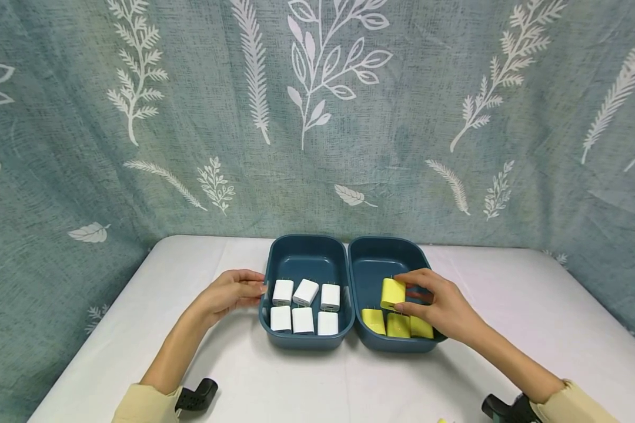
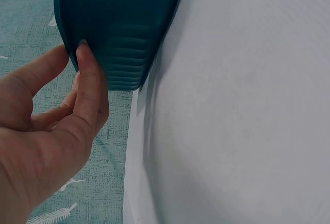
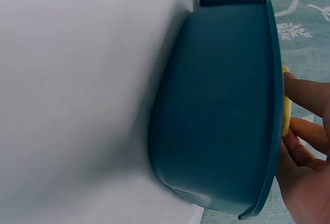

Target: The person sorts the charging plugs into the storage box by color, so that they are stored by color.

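Two dark blue bins stand side by side. In the head view my left hand (image 1: 234, 295) is at the outer side of the left bin (image 1: 312, 342); the left wrist view shows its thumb and fingers pinching the bin's rim (image 2: 60, 18). White charger plugs (image 1: 303, 321) lie in two rows in that bin. My right hand (image 1: 441, 299) reaches over the right bin (image 1: 397, 345), pinching a yellow charger plug (image 1: 393, 294) between thumb and fingers. Below it lie more yellow charger plugs (image 1: 398, 325) along the near side. The right wrist view shows only an edge of the held yellow plug (image 3: 286, 123).
Both bins stand at the back of a white-covered table (image 1: 296, 388), against a green-blue leaf-patterned curtain (image 1: 317, 188). A small yellow bit (image 1: 441, 420) shows at the near edge. Black wrist devices (image 1: 198, 395) are worn on both arms.
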Available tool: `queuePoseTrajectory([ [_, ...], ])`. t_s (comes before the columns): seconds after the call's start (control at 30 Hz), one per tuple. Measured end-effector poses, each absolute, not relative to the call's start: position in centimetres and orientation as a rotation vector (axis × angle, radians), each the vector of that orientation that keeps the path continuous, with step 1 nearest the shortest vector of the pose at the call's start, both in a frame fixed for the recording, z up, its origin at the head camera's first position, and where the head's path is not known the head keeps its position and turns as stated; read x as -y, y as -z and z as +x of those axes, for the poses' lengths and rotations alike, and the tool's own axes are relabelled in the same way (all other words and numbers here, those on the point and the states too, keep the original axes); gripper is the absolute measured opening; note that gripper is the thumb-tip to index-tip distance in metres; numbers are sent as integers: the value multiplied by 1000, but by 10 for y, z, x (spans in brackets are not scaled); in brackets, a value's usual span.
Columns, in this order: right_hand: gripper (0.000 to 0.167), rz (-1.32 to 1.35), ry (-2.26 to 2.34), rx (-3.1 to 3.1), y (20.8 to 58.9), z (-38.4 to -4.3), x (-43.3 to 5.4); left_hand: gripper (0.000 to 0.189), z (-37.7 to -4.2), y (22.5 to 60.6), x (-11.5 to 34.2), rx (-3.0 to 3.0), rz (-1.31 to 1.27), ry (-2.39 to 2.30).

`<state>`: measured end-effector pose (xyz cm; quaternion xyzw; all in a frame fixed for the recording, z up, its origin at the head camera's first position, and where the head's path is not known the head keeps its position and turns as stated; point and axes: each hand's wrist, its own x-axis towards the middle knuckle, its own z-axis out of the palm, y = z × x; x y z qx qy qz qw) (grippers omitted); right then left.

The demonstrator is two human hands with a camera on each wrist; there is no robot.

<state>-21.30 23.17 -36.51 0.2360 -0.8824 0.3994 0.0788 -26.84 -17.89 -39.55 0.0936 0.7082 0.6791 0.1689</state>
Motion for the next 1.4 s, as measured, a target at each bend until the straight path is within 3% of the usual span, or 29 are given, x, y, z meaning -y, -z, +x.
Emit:
queuePoseTrajectory([
  [0.8, 49, 567, -1086, 2904, 375, -259, -206, 41, -269, 395, 180, -2014, 260, -1930],
  [1.4, 51, 489, -1245, 2959, 386, -269, -196, 40, -268, 397, 179, -2012, 250, -1930],
])
